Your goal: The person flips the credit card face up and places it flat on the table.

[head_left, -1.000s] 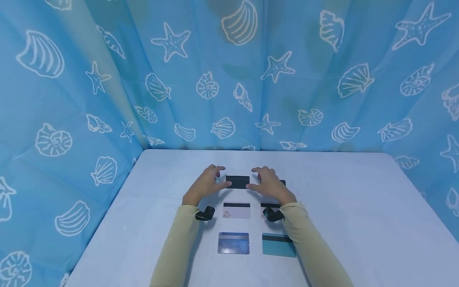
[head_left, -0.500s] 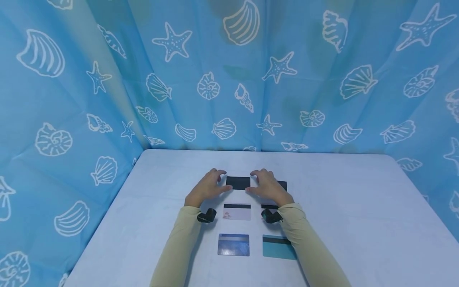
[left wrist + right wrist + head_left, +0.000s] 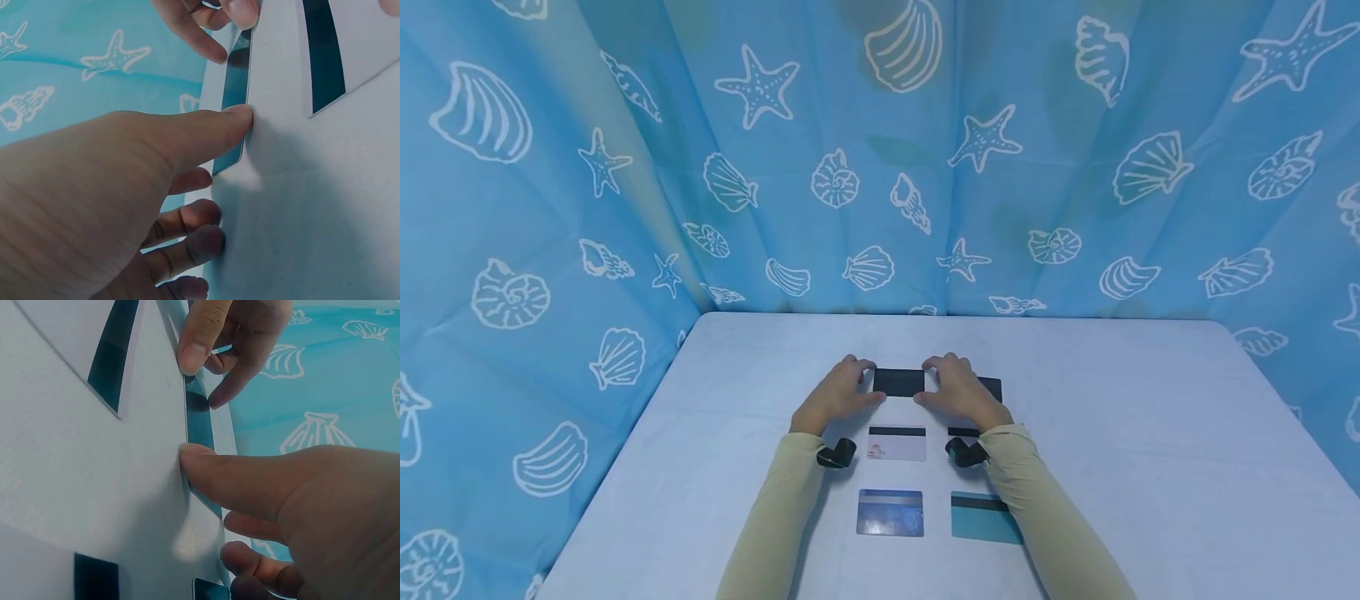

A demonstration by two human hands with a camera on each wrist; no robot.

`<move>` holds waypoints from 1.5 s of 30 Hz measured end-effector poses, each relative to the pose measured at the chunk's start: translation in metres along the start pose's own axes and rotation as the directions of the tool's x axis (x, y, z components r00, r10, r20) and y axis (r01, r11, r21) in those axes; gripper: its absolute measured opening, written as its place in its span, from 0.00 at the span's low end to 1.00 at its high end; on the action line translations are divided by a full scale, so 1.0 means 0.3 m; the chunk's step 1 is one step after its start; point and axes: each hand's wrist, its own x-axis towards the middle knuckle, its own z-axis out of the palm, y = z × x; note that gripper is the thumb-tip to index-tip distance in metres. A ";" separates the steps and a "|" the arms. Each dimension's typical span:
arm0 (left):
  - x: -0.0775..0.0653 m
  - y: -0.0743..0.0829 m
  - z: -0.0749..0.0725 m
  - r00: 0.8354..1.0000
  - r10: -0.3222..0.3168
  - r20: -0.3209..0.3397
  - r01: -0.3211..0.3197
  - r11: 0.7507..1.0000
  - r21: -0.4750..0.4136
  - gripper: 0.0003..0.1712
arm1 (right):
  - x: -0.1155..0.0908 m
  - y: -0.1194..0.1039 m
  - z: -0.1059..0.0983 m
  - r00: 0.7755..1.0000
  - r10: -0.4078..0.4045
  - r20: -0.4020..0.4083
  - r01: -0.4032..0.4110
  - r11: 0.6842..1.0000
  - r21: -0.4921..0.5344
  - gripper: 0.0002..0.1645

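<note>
A black card (image 3: 899, 382) lies in the back row on the white table (image 3: 1120, 433). My left hand (image 3: 835, 395) holds its left end, thumb at the near edge and forefinger toward the far edge. At the other end, my right hand (image 3: 961, 392) does the same with thumb and forefinger. The left wrist view has the card (image 3: 236, 84) as a dark strip between both hands, its left corner showing past my thumb. In the right wrist view my remaining fingers are bent and touch no card.
A second black card (image 3: 992, 388) sits partly behind my right hand. Nearer lie a pale pink card (image 3: 897, 447) with a black stripe and a similar striped card (image 3: 962, 432), mostly covered. In front are a blue card (image 3: 890, 513) and a teal card (image 3: 983, 521). A blue curtain (image 3: 880, 150) hangs behind.
Both hands have closed in on the black card; their forefingers have come down from beyond it toward its ends. The cards stay in place, with the view shifted slightly.
</note>
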 end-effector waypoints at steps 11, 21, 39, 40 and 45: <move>-0.002 0.002 -0.006 1.000 0.025 0.004 -0.024 0.999 -0.035 0.32 | 0.008 -0.008 -0.003 1.000 -0.021 -0.005 0.021 1.000 -0.011 0.31; 0.004 -0.015 0.002 0.999 0.032 0.031 -0.030 0.998 -0.054 0.30 | 0.000 -0.014 -0.007 0.999 -0.024 0.021 0.024 1.000 -0.014 0.30; 0.001 -0.003 -0.007 0.998 0.031 0.046 -0.029 0.998 -0.055 0.30 | 0.006 -0.014 -0.009 0.999 -0.038 0.026 0.038 0.999 -0.027 0.30; 0.000 -0.003 -0.007 0.998 0.032 0.046 -0.029 0.998 -0.060 0.30 | 0.006 -0.014 -0.009 0.999 -0.041 0.025 0.041 0.999 -0.027 0.31; 0.001 -0.001 -0.003 0.998 0.039 0.040 -0.036 0.997 -0.065 0.31 | 0.005 -0.010 -0.009 0.999 -0.042 0.021 0.043 0.999 -0.032 0.32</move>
